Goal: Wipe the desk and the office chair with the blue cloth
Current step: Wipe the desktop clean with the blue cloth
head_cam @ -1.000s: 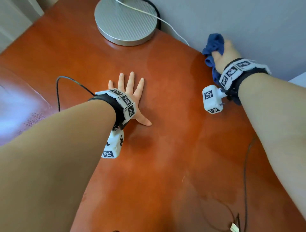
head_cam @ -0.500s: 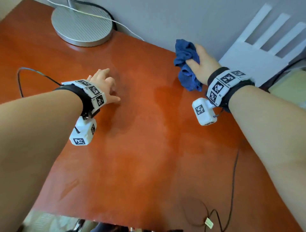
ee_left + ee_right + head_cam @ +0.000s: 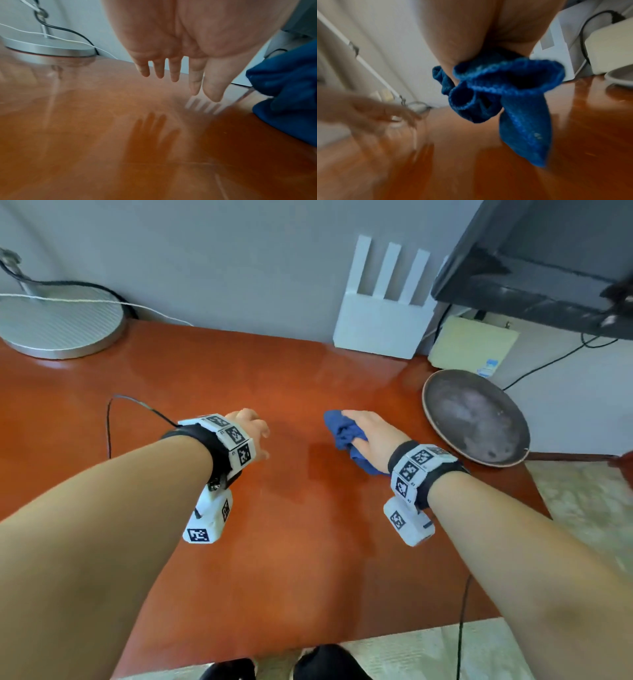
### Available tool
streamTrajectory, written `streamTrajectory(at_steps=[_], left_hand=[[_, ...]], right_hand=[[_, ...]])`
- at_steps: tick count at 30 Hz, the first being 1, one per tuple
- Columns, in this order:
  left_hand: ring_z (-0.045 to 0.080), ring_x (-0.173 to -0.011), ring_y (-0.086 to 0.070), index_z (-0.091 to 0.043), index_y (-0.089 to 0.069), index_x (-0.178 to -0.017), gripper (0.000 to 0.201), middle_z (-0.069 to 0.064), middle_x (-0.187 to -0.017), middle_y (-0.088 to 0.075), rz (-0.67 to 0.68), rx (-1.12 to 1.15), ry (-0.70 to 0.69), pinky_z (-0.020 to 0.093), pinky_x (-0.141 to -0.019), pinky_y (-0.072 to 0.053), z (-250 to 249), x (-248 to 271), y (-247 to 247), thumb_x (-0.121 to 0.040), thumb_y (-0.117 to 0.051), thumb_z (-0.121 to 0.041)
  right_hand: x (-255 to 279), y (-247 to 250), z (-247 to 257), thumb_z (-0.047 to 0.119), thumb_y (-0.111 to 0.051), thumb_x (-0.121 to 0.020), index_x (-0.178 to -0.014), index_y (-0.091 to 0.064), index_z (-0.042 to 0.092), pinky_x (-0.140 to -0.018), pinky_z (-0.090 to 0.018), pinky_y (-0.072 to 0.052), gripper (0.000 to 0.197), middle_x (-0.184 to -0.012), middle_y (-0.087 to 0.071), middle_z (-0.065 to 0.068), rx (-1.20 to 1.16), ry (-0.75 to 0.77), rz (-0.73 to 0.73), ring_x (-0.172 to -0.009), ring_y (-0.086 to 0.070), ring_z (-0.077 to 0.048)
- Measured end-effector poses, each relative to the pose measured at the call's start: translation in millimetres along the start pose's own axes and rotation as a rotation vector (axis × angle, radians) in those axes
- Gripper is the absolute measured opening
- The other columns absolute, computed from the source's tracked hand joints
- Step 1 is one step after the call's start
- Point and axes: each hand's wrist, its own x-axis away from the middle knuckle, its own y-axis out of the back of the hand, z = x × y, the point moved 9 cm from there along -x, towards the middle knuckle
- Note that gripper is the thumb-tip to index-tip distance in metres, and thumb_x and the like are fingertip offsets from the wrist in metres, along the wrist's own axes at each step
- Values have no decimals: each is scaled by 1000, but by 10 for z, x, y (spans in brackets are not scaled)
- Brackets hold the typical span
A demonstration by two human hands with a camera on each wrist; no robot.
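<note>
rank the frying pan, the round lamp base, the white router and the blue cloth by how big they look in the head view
1. round lamp base, though the frame edge cuts it off
2. frying pan, looks close to the base
3. white router
4. blue cloth, bunched in the right hand

No words, brand names or numbers can be read anywhere. The white wristbands (image 3: 236, 440) and the small white boxes (image 3: 209, 518) under both wrists carry black-and-white square code patterns, with tiny characters beside them too small to make out. A blue-and-white sticker (image 3: 486, 368) on the cream box (image 3: 472, 344) is blurred beyond reading.
</note>
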Motion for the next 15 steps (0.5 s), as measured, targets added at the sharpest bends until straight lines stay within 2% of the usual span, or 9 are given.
streamTrajectory(at_steps=[3, 8, 10, 12, 15], left_hand=[[24, -138, -21, -26, -39, -138, 54, 1, -148, -24, -2, -30, -9, 40, -110, -24, -345, -36, -40, -89, -57, -40], [25, -142, -14, -23, -22, -147, 70, 4, -152, -18, 68, -101, 21, 42, -114, -22, -788, -89, -214, -89, -55, -45], [26, -141, -15, -23, -15, -148, 77, 5, -153, -18, 81, -81, 26, 42, -114, -23, -963, -108, -254, -87, -56, -48], [26, -141, -16, -24, -10, -149, 83, 6, -153, -17, 72, -45, 23, 42, -114, -23, -1145, -125, -249, -86, -58, -49], [25, -142, -15, -25, -6, -149, 87, 6, -154, -17, 8, -12, 15, 41, -113, -22, -1365, -184, -143, -85, -60, -47]], right_hand=[[153, -40, -378, 13, -38, -98, -146, -23, 23, -95, -30, -38, 51, -151, -23, -2, -82, -92, -45, -120, -47, -26], [345, -2, -668, 15, -39, -98, -146, -22, 24, -92, -33, -42, 52, -150, -26, -3, -177, -66, -50, -112, -52, -26], [385, 33, -727, 16, -40, -98, -146, -22, 23, -93, -31, -41, 52, -148, -29, -4, -205, -29, -58, -116, -51, -25], [391, 59, -779, 17, -42, -97, -146, -23, 20, -100, -30, -35, 52, -147, -31, -5, -292, -1, -86, -125, -44, -23], [278, 169, -849, 17, -45, -97, -145, -26, 16, -103, -25, -30, 52, -147, -32, -6, -512, 0, -215, -131, -37, -21]])
